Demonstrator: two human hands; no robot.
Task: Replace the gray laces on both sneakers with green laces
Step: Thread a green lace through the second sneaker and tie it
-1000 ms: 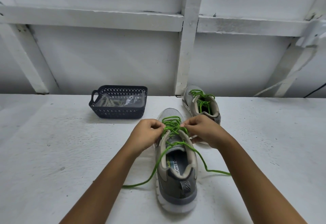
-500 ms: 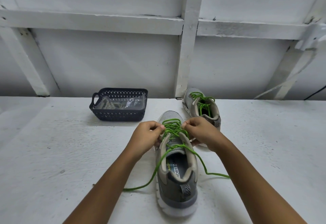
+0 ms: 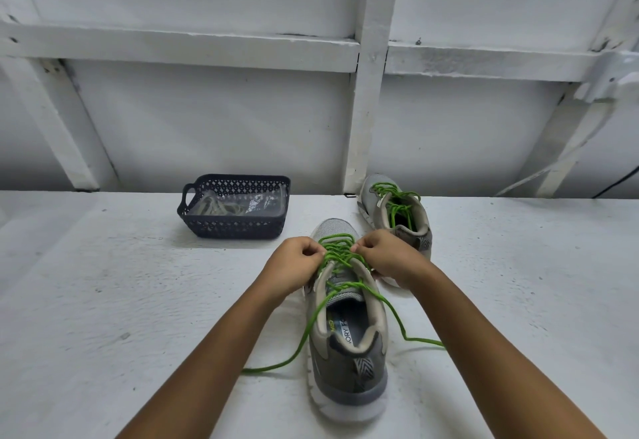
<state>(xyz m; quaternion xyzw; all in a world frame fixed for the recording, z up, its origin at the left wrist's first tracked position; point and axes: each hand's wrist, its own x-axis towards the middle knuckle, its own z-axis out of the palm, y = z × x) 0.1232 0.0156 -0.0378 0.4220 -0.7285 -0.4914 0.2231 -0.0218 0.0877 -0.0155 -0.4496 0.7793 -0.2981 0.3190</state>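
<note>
The near sneaker is sitting on the white surface with its heel toward the person. The two loose ends of its green lace are trailing out on the surface, one to each side. Up at the front rows, the left grip is pinching the lace with curled fingers, and the right grip is pinching it on the other side. Just behind the right grip, the second sneaker is wearing a second lace, green too. Off to the left, a dark basket is holding pale laces and something clear and shiny.
</note>
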